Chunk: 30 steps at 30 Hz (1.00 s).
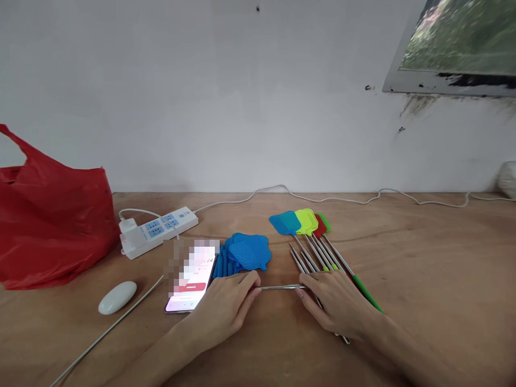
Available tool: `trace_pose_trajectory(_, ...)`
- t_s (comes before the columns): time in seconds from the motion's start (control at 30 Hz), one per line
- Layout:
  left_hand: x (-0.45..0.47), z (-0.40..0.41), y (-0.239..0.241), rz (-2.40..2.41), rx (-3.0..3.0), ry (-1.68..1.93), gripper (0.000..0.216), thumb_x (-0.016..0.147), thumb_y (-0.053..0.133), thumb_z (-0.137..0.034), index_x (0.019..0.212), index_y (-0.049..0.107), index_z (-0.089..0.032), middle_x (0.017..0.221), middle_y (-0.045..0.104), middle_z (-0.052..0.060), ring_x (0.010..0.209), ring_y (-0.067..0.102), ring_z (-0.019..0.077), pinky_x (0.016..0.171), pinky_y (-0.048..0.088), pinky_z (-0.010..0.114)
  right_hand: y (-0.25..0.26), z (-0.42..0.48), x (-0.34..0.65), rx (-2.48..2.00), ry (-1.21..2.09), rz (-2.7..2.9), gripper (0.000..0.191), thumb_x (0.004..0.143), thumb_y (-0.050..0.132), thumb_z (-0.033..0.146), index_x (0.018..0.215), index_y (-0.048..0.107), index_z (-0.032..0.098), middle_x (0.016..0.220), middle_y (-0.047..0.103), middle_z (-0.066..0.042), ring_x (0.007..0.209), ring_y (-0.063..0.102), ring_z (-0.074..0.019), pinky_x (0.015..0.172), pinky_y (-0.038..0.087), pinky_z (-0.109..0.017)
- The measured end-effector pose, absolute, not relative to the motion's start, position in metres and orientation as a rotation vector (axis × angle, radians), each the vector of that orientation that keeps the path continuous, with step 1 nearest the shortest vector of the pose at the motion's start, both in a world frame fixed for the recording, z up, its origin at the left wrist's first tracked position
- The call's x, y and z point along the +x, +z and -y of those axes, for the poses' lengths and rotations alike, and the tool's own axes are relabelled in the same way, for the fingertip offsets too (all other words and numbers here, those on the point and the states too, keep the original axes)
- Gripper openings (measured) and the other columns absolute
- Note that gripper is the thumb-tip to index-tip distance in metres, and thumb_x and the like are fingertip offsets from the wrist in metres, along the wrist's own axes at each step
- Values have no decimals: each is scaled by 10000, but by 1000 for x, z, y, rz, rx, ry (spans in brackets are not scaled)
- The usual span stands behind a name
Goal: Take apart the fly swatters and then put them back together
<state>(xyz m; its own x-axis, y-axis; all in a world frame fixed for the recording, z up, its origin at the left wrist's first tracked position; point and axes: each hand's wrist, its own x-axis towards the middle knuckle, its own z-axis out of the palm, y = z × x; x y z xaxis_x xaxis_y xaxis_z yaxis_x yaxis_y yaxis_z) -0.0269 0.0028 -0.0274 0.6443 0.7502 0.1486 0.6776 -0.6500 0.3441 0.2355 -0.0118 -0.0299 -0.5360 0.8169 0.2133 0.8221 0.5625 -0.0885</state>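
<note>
Two bare forearms come in from the bottom edge and meet over a wooden table [423,279]. The left hand [228,309] is curled, with its thumb and fingertips closed on one end of a thin metal rod [280,287]. The right hand [338,306] lies flatter, and its thumb and forefinger appear to pinch the other end. The rod runs level between them, low over the table; whether it touches the wood cannot be told.

Under the right palm lie loose steel rods [300,260] and a green handle [366,293]. The held rod is slim and polished and looks slippery. It seems to call for a light, even fingertip pinch at both ends, with the right palm raised so the rods beneath do not roll.

Just beyond the left hand is a stack of blue swatter heads [246,251]. Beyond the right hand, finished fly swatters [300,221] fan away, with heads of blue, yellow-green, red and green. A lit phone [189,287] lies just left of the grip. A white oval mouse [117,296] is farther left, with a power strip [158,230] beyond it and a red plastic bag [48,226] well off to the left. A white wall [242,97] stands behind everything, and a window corner [455,48] shows at upper right.
</note>
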Motion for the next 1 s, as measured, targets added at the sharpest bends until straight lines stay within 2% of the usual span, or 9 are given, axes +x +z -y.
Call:
trace_pose_trajectory(0.17, -19, 3, -31, -1132, 2698, 375, 161, 1054, 371, -279, 971, 494, -216, 895, 664, 26, 780, 630, 222, 627, 340, 292, -39, 11, 233, -1243, -58, 2609, 246, 1031, 380, 269, 845, 530, 208, 755, 665, -12, 609, 582, -181, 554, 160, -316)
trace_pose_trajectory(0.3, -16, 3, -37, -1189, 2750, 197, 235, 1059, 362, -261, 878, 504, -214, 766, 661, 16, 651, 608, 214, 539, 238, 298, -46, 12, 228, -1154, -100, 2617, 239, 1032, 394, 245, 837, 529, 213, 731, 658, 4, 577, 571, -168, 536, 160, -311)
trace_pose_trajectory(0.37, -18, 0, -37, -1191, 2714, 169, 258, 1057, 354, -257, 838, 485, -218, 721, 644, 4, 614, 586, 204, 527, 210, 301, -46, 12, 228, -1133, -124, 2619, 249, 1037, 394, 255, 834, 533, 216, 720, 653, 12, 559, 561, -159, 527, 159, -309)
trace_pose_trajectory(0.57, -27, -6, -27, -1130, 2506, 274, 366, 1070, 279, -343, 754, 419, -222, 656, 529, -18, 618, 533, 181, 561, 253, 279, -38, 11, 234, -1146, -189, 2557, 265, 1033, 399, 290, 826, 552, 223, 701, 641, 17, 553, 557, -145, 532, 161, -313)
trace_pose_trajectory(0.83, -29, -5, -18, -1179, 2635, 295, 320, 1048, 279, -290, 754, 389, -228, 607, 480, -25, 540, 460, 176, 522, 188, 296, -34, 10, 238, -1190, -290, 2370, 266, 937, 508, 379, 740, 558, 207, 582, 609, 21, 515, 535, -135, 562, 207, -303)
trace_pose_trajectory(1.0, -36, -9, -13, -1195, 2725, 345, 347, 1060, 274, -290, 751, 417, -222, 625, 531, -18, 539, 487, 173, 519, 183, 293, -34, 7, 240, -1305, -344, 2326, 207, 853, 514, 282, 662, 531, 205, 546, 596, 19, 494, 525, -128, 552, 200, -301)
